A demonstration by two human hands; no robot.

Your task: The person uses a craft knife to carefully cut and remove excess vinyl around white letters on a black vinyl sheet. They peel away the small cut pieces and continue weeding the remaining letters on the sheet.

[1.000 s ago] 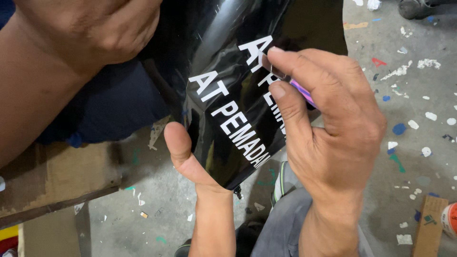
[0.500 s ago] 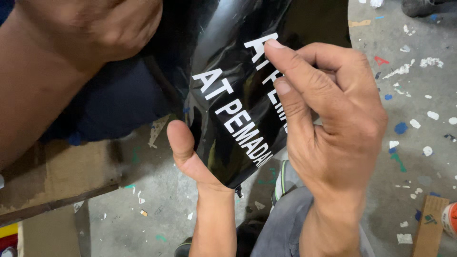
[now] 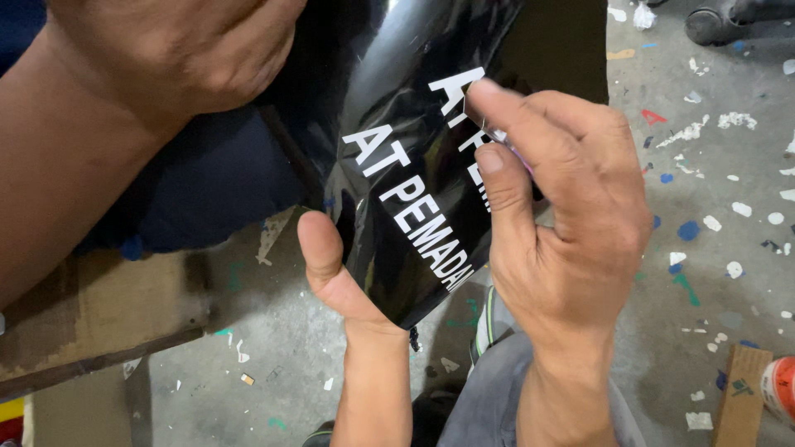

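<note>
A glossy black panel (image 3: 397, 124) with white lettering runs from the top centre of the frame down to a point at centre. The left hand (image 3: 331, 269) grips its lower edge, thumb on top. The right hand (image 3: 563, 215) pinches a thin purple tool (image 3: 515, 153) against the lettering.

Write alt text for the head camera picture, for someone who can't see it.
A right hand pinches a thin purple tool against white lettering on a glossy black sheet, which the left hand grips from below. Another person's hand holds the sheet's top, above a paint-flecked concrete floor.
</note>
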